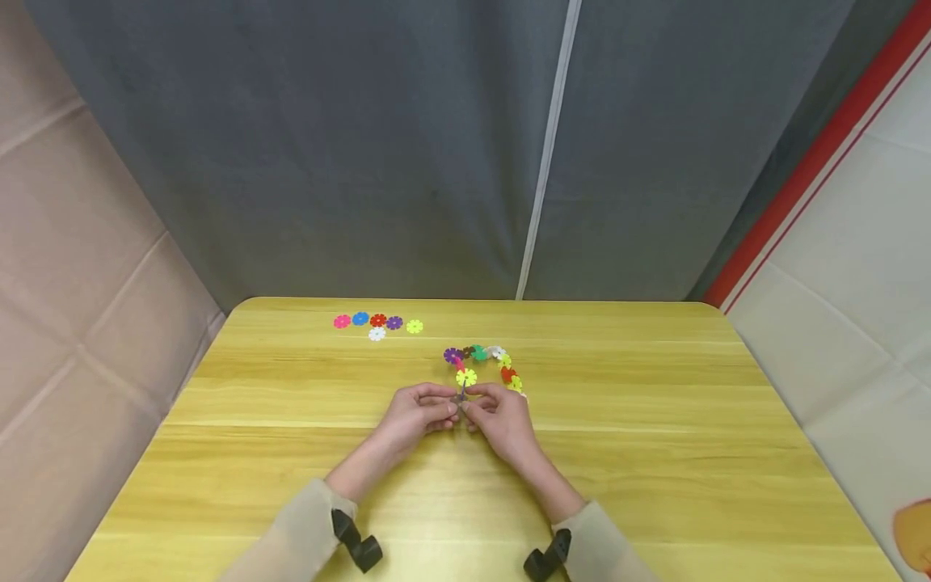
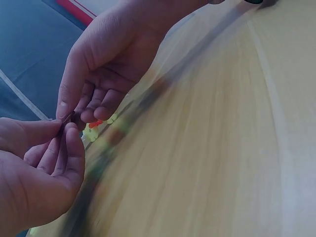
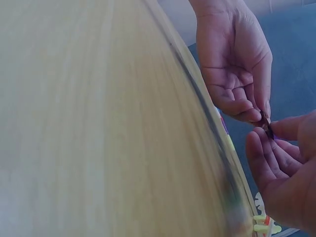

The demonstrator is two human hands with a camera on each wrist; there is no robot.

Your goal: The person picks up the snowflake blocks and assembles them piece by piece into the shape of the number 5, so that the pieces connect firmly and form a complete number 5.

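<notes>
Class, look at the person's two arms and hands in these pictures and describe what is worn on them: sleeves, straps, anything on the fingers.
Both hands are bare: the left hand and the right hand show no gloves, and no rings can be seen. Each forearm wears a loose beige left sleeve and right sleeve ending at the wrist. A black strap sits at the left cuff, and another black wrist strap at the right.
</notes>
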